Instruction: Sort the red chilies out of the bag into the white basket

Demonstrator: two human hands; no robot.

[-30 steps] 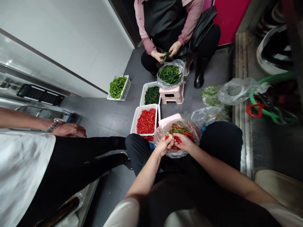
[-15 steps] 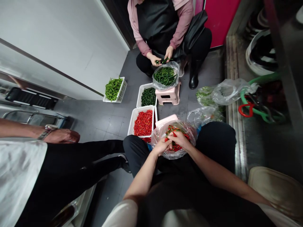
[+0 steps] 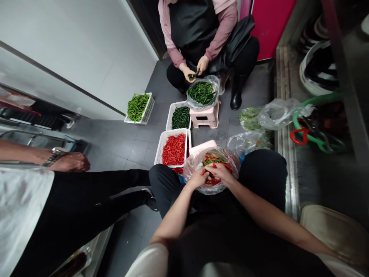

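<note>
Between my knees a clear plastic bag holds red chillies with green stems. Above its mouth, my left hand is closed on a red chilli, part of which shows at the fingertips. My right hand is closed too, its fingers pinching a red chilli close to the left fingertips. The fingers hide most of what they grip. Just left of the bag stands a white basket of red chillies. The edge of a pink stool shows behind the bag.
Opposite, a person's hands hold green chillies over a bagful on a pink stool. White baskets of dark green and light green chillies stand leftward. Another person's forearm is at left. Red-handled scissors lie right.
My hands have shifted slightly over the bag, fingertips still close together. The co-worker opposite has brought their hands closer together. The hand at the left has moved a little leftward.
</note>
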